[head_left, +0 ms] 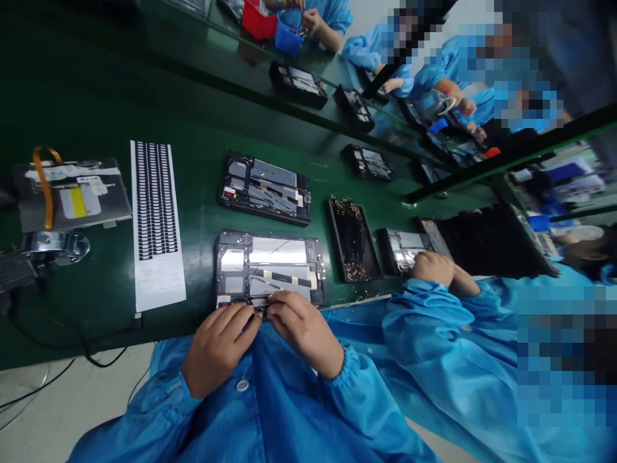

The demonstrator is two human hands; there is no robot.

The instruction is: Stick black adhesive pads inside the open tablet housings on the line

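An opened tablet-like device [281, 247] lies right in front of me on the green bench, its metal plates, dark strips and thin wires exposed. My left hand [219, 347] is at its near edge, left of the middle, with thumb and fingers pressed together. Close beside it, my right hand [306, 334] pinches at the same edge with curled fingers. The fingertips of both hands nearly meet, and whatever is between them is too small and too covered to make out. Just beyond lies a second opened device [265, 186] of the same kind, apparently on a stack.
A white sheet of black stickers [159, 276] lies left, beside a metal panel with an orange ribbon [96, 215]. Right is a black tray of small brass-coloured pieces [354, 244]. A co-worker's hands [436, 270] work at another device [402, 247]. More devices and people are across the bench.
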